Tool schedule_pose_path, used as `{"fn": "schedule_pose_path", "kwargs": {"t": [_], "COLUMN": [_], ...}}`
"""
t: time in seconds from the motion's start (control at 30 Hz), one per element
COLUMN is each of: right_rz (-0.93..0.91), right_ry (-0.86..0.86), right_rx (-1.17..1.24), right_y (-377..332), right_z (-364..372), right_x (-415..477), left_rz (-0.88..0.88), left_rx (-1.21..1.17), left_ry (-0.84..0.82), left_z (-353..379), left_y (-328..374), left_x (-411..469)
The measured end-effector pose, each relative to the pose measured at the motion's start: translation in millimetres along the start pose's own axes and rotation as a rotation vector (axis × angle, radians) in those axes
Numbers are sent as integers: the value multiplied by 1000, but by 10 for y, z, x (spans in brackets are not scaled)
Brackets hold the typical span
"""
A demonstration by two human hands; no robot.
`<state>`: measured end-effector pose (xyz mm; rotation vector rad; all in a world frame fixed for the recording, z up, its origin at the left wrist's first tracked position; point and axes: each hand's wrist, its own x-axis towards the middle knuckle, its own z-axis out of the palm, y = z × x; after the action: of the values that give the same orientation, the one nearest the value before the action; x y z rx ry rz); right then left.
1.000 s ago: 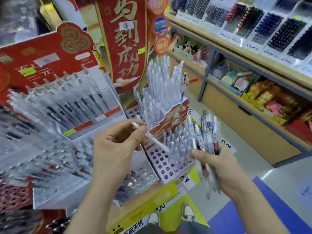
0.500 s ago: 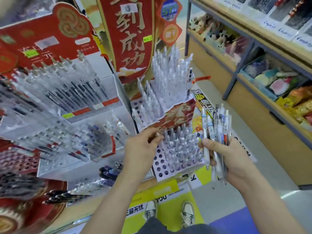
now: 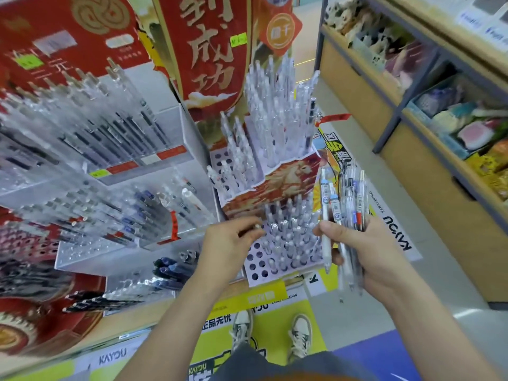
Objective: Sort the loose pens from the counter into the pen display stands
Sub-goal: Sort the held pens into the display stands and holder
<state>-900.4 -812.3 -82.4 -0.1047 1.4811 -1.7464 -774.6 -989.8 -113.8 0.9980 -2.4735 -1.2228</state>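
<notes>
A white tiered pen stand [image 3: 257, 264] with round holes stands at the counter's right end, and clear pens fill most of both tiers. My left hand [image 3: 225, 243] is at the left side of the lower tier, its fingertips pinching the top end of a clear pen [image 3: 257, 226] that stands in a hole there. To the right of the stand, my right hand [image 3: 368, 251] grips a bundle of pens [image 3: 349, 199] upright, some with blue and red labels. Several dark loose pens [image 3: 167, 268] lie on the counter below my left wrist.
Clear acrylic racks [image 3: 115, 160] full of slanted pens fill the left. A red banner [image 3: 209, 50] rises behind the stand. A wooden shelf unit [image 3: 412, 160] with goods runs along the right, across a narrow aisle. My shoes [image 3: 242, 331] stand on yellow floor graphics.
My left hand carried a white pen from in front of the stand down into the lower tier's left side. My right hand kept the bundle, and the view tilted down.
</notes>
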Motion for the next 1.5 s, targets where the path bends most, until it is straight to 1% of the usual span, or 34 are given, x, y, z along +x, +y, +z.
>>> {"fn": "schedule_pose_path", "kwargs": {"t": [0.1, 0.17, 0.3, 0.37, 0.47, 0.63, 0.7, 0.8, 0.97, 1.0, 1.03, 1.07, 1.1, 1.13, 1.17, 1.2, 1.23, 1.3, 1.37, 1.43, 1.5], "right_rz": [24, 49, 64, 72, 84, 111, 115, 101, 105, 109, 109, 105, 101, 99, 96, 94, 93, 92, 94, 97, 93], "right_ry": [-24, -27, -53, -62, -46, -49, -55, -75, -68, -73, -81, -92, -102, -111, -125, -143, -165, -206, -234, -235, -180], "right_rx": [-27, -34, -46, -50, -57, -55, -50, -60, -82, -77, -67, -58, -55, -57, -63, -67, -70, -85, -111, -127, -100], "right_y": [19, 38, 37, 39, 60, 102, 107, 97, 124, 123, 123, 117, 115, 108, 108, 101, 96, 74, 65, 75, 89], "right_z": [-9, -10, 21, 34, 43, 65, 78, 113, 159, 167, 171, 175, 176, 180, 179, 185, 191, 210, 216, 214, 196], "right_x": [2, 0, 9, 10, 10, 20, 10, -20, -58, -70, -79, -89, -100, -109, -113, -120, -126, -145, -161, -161, -134], "left_rz": [129, 211, 314, 379, 395, 468, 438, 339, 193, 172, 161, 148, 109, 50, -15, -66, -99, -141, -166, -136, -54], "left_rx": [131, 231, 303, 368, 469, 535, 533, 563, 516, 524, 511, 430, 258, 2, -273, -477, -595, -729, -797, -753, -701], "left_ry": [-130, -167, -84, -70, -99, -140, -139, -160, -254, -256, -221, -143, -66, -23, -34, -77, -123, -178, -153, -83, 55], "left_z": [18, 13, 13, 18, -8, -44, -50, -41, -111, -154, -199, -248, -290, -324, -352, -374, -385, -396, -412, -452, -553], "left_y": [-1, 1, 3, -11, -32, -46, -6, 42, 125, 145, 173, 220, 278, 359, 452, 540, 587, 628, 631, 625, 630], "left_x": [13, 60, 132, 145, 147, 158, 171, 192, 151, 129, 102, 64, 22, -29, -73, -105, -125, -153, -173, -217, -261]}}
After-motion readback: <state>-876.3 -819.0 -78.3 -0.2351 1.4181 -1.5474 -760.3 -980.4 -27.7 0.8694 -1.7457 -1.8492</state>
